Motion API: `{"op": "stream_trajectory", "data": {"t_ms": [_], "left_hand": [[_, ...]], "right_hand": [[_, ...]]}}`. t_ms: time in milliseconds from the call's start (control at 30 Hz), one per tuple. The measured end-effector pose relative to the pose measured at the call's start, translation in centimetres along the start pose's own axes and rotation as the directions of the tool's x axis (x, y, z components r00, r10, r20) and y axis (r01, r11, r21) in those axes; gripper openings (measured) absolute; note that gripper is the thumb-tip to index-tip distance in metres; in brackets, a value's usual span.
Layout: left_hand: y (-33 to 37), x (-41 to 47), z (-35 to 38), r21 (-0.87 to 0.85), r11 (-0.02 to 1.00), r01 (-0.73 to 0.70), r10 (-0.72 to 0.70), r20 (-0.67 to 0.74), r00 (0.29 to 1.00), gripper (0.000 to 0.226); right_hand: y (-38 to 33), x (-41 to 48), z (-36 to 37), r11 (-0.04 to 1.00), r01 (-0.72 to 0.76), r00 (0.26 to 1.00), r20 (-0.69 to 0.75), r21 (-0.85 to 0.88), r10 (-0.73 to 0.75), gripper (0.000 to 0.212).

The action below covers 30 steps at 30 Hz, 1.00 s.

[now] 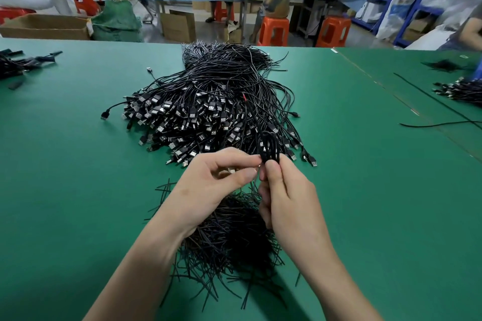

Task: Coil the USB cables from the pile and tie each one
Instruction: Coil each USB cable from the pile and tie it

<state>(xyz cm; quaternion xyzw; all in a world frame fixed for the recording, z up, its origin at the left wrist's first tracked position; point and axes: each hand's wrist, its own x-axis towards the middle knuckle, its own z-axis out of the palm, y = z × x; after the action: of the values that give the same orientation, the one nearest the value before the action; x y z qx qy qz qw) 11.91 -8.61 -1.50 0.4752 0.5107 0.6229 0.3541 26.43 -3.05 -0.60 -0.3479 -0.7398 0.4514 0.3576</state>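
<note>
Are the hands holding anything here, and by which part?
The right hand grips a coiled cable at the bottom of its loops, thumb across them. The left hand pinches the coil at that same spot with its fingertips.

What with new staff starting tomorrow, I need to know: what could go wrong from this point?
The coiled cable is held only at its lower end by the right hand and left hand; a loosened grip could let the loops spring open.
It sits close to the pile of USB cables, where loose loops might snag.
The loose ties lie under the wrists and could be swept aside.
</note>
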Motion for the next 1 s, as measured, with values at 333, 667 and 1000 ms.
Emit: {"op": "stream_trajectory", "data": {"t_ms": [333,667,1000], "left_hand": [[-1.3,0.4,0.1,0.011,0.994,-0.107,0.108,-0.091,0.99,0.016],[-1.9,-0.2,0.1,-0.147,0.989,-0.009,0.032,0.152,0.988,0.022],[-1.3,-0.3,1.2,-0.119,0.992,-0.029,0.032,0.023,0.999,0.026]], "right_hand": [[-1.1,-0.4,-0.1,0.998,0.005,0.994,0.106,0.068,-0.012,0.034],[0.1,0.5,-3.3,0.855,-0.395,0.771,0.627,0.335,0.111,0.037],[0.7,0.2,-3.4,0.579,-0.608,0.669,0.743,0.543,0.006,0.028]]}}
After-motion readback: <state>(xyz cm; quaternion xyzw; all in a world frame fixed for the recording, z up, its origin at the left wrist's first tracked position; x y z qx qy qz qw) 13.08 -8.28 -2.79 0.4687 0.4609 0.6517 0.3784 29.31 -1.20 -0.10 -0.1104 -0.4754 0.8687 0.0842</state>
